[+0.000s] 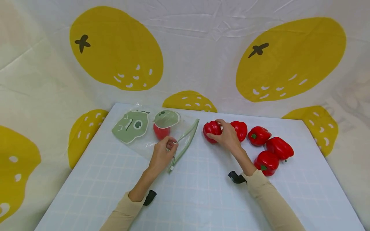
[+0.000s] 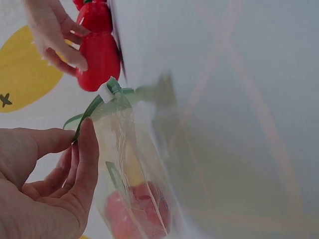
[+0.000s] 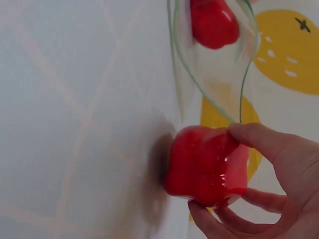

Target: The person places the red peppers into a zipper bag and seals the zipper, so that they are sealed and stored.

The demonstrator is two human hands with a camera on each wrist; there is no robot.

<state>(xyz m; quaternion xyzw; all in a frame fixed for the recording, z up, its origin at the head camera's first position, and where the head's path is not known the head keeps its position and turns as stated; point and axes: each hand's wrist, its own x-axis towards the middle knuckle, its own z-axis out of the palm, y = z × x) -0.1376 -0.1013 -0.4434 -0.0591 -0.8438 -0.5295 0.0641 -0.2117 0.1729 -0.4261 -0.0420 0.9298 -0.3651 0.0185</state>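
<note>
A clear zip bag [image 1: 147, 146] with green monster prints lies on the table, its green-edged mouth facing right. One red bell pepper [image 1: 162, 132] is inside it, partly covered by a print. My left hand [image 1: 163, 152] pinches the upper edge of the bag's mouth between thumb and fingers, lifting it so the opening gapes. My right hand [image 1: 228, 136] grips another red bell pepper [image 3: 207, 167], thumb on one side and fingers on the other. That pepper is just right of the bag's mouth, close over the table.
Several more red bell peppers [image 1: 266, 163] lie to the right, beyond and beside the right forearm. A white table [image 1: 196, 199] with a faint grid spreads beneath everything. Behind it hangs a pale curtain [image 1: 199, 57] with large yellow fruit prints.
</note>
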